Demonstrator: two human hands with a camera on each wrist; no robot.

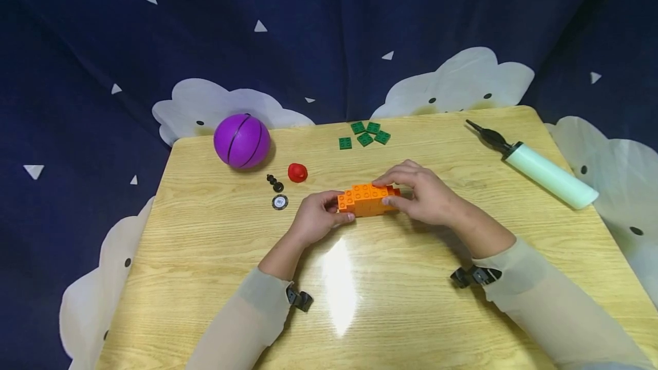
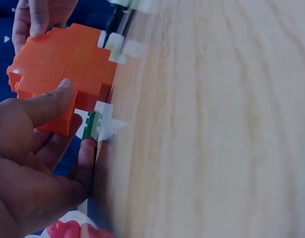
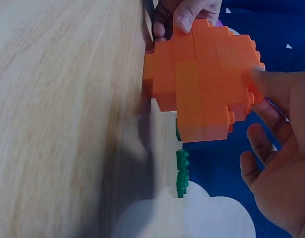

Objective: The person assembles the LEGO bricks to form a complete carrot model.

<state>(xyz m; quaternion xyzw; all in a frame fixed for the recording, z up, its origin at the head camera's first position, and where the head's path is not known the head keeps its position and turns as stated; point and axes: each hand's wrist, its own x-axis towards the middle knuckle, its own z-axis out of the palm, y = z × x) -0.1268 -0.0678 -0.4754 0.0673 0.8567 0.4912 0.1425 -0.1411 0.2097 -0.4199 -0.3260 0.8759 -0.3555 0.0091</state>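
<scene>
Fingers (image 1: 333, 205) of the left hand (image 1: 313, 220) pinched one end of the orange block assembly of stacked plastic bricks (image 1: 366, 198), and the right hand (image 1: 424, 196) clamped the other end, holding it at mid-bench on the pale wooden bench (image 1: 462, 301). Several orange layers were already joined. Five small green square plastic plates (image 1: 365, 135) lay unattached near the far edge, so work probably remained.

An orange block build (image 3: 204, 84) of stacked bricks stands against the wooden table (image 3: 68, 124). The right hand (image 3: 279, 168) holds it from the near side, thumb pressed on its studded edge, while the left hand (image 3: 184, 15) grips its far end with a fingertip on top. Green plates (image 3: 182, 173) lie beyond, near a white cloud shape (image 3: 192, 215).
</scene>
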